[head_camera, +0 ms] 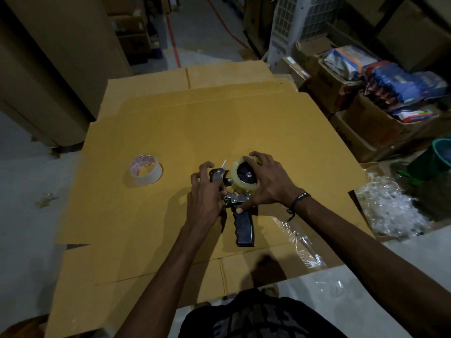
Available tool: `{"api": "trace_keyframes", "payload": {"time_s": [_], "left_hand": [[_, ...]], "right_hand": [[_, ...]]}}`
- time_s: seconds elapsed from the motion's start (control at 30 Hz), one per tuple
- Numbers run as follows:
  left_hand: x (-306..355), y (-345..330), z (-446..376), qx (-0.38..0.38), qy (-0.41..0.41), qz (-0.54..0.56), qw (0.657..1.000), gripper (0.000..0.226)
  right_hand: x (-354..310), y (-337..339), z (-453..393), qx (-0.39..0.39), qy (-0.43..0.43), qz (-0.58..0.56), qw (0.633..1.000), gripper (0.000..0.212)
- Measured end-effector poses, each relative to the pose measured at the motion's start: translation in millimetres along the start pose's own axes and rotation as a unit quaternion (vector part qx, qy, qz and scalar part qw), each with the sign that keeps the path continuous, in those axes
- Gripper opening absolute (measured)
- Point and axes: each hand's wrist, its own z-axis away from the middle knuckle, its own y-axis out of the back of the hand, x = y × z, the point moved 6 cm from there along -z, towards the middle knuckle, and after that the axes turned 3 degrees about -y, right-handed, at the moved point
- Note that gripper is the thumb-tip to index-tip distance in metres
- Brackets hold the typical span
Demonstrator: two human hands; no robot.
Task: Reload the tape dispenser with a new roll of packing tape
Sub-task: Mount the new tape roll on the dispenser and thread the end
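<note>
Two hands are working on one tape dispenser (240, 191), which is lying on its side on a flattened cardboard sheet (219, 125) spread over the floor; laid flat like this, its hub is facing up and a roll can sit over it without being supported. The right hand (268, 181) is cupping a roll of clear tape (244, 175) already sitting on the black hub, fingers curling over the rim at 12 o'clock and the thumb reaching down to 6 o'clock, touching the top of the black handle (244, 228); this grip is probably keeping roll and frame from turning. The left hand (205, 189), at 9 o'clock of the roll, is closing around the metal front end of the dispenser, fingers bent over it, likely to guide the tape toward the blade; whether a free tape end is being pinched cannot be told. Both forearms are reaching in from 6 o'clock, wrists slightly bent inward. A second tape roll (146, 173) is resting flat on the cardboard well apart at 9 o'clock, untouched. Crumpled clear plastic wrap (300, 242) is lying at 4 o'clock of the handle. Judged from this, loading is well along and threading remains.
</note>
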Motion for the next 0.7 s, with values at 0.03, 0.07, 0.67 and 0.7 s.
{"api": "trace_keyframes", "payload": {"time_s": [0.03, 0.07, 0.67, 0.7], "left_hand": [[-0.5, 1.5, 1.8, 0.009, 0.010, -0.004, 1.000, 0.014], [-1.3, 2.0, 3.3, 0.013, 0.019, -0.003, 1.000, 0.014], [0.3, 1.9, 10.0, -0.001, 0.024, -0.020, 1.000, 0.015], [0.3, 2.0, 10.8, -0.005, 0.021, -0.027, 0.999, 0.016]], "right_hand": [[-0.1, 0.0, 0.2, 0.001, 0.002, -0.002, 1.000, 0.158], [-0.4, -0.3, 0.5, 0.003, 0.005, -0.004, 1.000, 0.158], [5.6, -2.6, -1.9, -0.012, -0.016, -0.049, 0.999, 0.163], [5.8, -1.9, -2.6, -0.010, -0.015, -0.047, 0.999, 0.163]]}}
